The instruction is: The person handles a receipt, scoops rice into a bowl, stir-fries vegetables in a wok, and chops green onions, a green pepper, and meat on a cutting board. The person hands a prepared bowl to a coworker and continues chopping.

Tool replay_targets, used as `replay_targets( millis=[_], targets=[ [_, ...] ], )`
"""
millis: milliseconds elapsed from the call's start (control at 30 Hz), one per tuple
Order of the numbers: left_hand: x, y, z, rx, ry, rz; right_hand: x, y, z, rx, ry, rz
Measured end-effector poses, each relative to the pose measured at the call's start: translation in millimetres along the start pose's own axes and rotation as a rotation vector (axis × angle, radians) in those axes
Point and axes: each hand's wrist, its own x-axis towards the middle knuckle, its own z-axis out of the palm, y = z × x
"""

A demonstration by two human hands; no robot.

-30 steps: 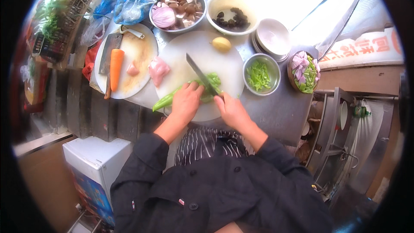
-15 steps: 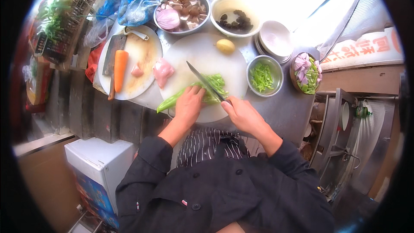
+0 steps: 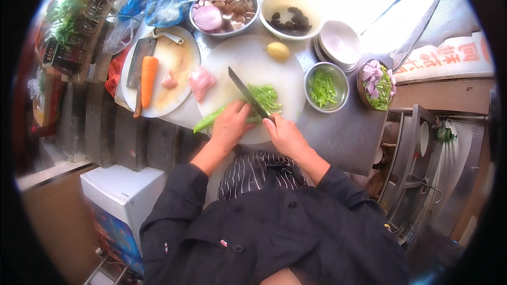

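My right hand (image 3: 287, 136) is wrapped round the handle of a kitchen knife (image 3: 246, 91), whose dark blade points away and to the left. My left hand (image 3: 231, 124) presses a long green pepper (image 3: 207, 120) down on the round white cutting board (image 3: 224, 58), its fingers bent close to the blade's left side. Cut green pieces (image 3: 264, 96) lie to the right of the blade. Farther off on the board sits a yellow potato (image 3: 278, 51). A piece of raw pale meat (image 3: 201, 82) rests at the board's left edge.
On the left, a second board (image 3: 174, 103) bears a cleaver (image 3: 140, 58) and a carrot (image 3: 149, 82). Behind stand a bowl of mushrooms and onion (image 3: 224, 30) and a cream bowl (image 3: 265, 6). To the right are a steel bowl (image 3: 344, 106), stacked bowls (image 3: 340, 42) and an onion-and-pepper bowl (image 3: 361, 85).
My right hand and the knife's handle have shifted slightly left, nearer my left hand. The left hand still holds the pepper. The whole view has moved a little.
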Motion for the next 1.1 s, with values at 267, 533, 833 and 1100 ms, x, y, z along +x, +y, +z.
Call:
replay_targets(
  millis=[267,533,833,1100],
  targets=[
    [-8,-15,-26,0.103,-0.095,-0.081,-8,-8,-23,-0.036,-0.076,0.033],
    [2,-15,-20,0.185,-0.172,-0.072,-6,-24,-10,-0.068,-0.060,-0.016],
    [3,-18,-21,0.176,-0.066,-0.026,-2,-30,-4,-0.146,-0.047,-0.024],
    [-4,-21,-22,0.119,-0.101,-0.025,-6,-32,-4,-0.063,-0.116,0.009]
  ],
)
